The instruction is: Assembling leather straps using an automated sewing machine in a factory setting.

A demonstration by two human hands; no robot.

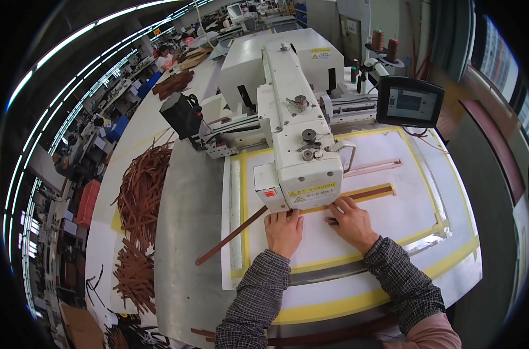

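A long brown leather-like strap slants from the left up to the front of the white sewing machine head. My left hand is closed at the strap by the lower left of that head, its fingertips partly hidden. Just right of it, my right hand lies with fingers bent forward and thumb apart, touching the yellow-edged slot. In this slot a brown strip runs to the right. Both hands rest over a white template sheet bordered with yellow tape.
Heaps of brown straps lie on the table to the left. A control screen stands at the right, with thread spools behind it. The machine's black box juts out left. Another person sits far back.
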